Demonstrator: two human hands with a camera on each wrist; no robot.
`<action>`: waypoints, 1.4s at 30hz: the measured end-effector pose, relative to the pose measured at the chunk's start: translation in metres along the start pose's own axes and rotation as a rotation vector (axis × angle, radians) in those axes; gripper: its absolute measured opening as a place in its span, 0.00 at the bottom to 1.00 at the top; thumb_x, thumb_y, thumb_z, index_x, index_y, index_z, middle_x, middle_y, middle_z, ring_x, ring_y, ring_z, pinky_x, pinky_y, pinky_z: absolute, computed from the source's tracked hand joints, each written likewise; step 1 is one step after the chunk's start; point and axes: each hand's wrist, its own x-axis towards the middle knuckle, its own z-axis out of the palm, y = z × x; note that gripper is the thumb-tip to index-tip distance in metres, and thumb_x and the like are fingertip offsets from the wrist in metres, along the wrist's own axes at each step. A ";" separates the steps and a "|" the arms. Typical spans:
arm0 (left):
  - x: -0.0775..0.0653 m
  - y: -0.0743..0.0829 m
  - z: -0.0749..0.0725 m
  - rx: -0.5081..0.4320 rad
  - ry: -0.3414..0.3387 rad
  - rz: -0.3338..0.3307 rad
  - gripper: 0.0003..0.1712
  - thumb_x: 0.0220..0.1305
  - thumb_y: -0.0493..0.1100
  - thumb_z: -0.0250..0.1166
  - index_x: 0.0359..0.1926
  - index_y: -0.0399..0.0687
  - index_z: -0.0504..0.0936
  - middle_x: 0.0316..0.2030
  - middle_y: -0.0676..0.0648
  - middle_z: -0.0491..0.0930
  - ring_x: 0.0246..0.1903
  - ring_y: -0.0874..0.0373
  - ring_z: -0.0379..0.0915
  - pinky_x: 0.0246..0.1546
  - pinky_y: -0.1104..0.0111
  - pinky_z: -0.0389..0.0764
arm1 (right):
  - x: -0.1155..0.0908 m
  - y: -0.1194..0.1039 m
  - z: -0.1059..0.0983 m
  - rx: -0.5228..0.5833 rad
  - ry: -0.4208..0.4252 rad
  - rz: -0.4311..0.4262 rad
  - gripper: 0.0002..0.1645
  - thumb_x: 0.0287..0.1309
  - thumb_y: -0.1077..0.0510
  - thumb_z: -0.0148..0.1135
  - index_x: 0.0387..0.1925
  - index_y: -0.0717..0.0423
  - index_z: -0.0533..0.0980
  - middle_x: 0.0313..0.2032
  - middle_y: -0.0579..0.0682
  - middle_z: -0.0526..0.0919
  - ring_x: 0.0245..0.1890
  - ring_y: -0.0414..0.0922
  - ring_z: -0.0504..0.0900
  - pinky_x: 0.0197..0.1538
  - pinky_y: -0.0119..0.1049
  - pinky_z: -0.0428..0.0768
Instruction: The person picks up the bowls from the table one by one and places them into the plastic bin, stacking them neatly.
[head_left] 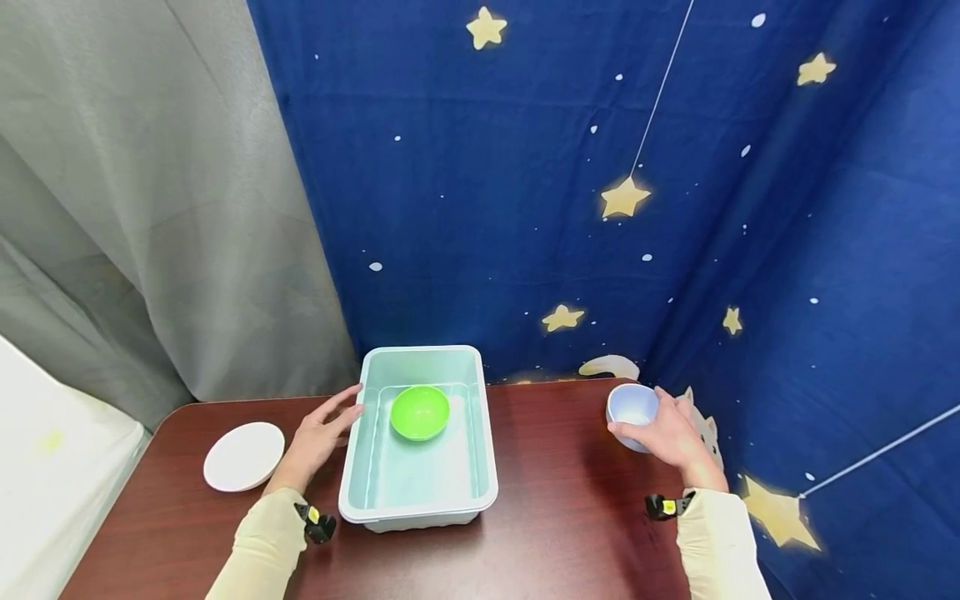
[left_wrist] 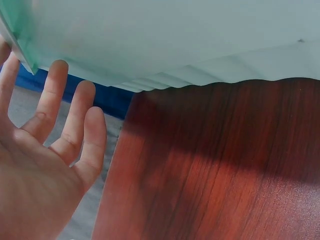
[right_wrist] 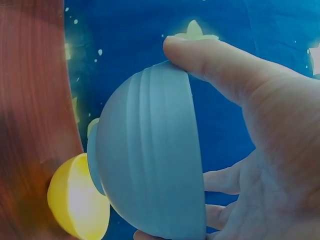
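Observation:
My right hand (head_left: 670, 429) grips a light blue bowl (head_left: 632, 407) by its rim near the table's far right corner. In the right wrist view the bowl (right_wrist: 155, 155) is tipped on its side, its ridged outer wall and foot showing, with the thumb on the upper edge. My left hand (head_left: 315, 442) is at the left rim of a pale green plastic tub (head_left: 417, 503), fingers spread and fairly straight; the left wrist view shows its fingertips right beside the tub wall. A bright green bowl (head_left: 420, 412) lies inside the tub.
A white plate (head_left: 244, 457) lies on the brown table (head_left: 555, 483), left of the tub. Beyond the blue bowl, the right wrist view shows a yellow bowl (right_wrist: 80, 197), hidden in the head view. A blue star-patterned curtain (head_left: 480, 208) hangs along the table's back edge.

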 end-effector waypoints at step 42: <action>-0.002 0.004 -0.002 0.014 -0.014 0.005 0.33 0.61 0.67 0.58 0.67 0.76 0.65 0.57 0.44 0.76 0.44 0.62 0.80 0.53 0.54 0.79 | 0.031 -0.092 0.028 0.026 -0.109 -0.105 0.71 0.34 0.27 0.71 0.72 0.57 0.51 0.63 0.62 0.60 0.57 0.58 0.67 0.53 0.54 0.75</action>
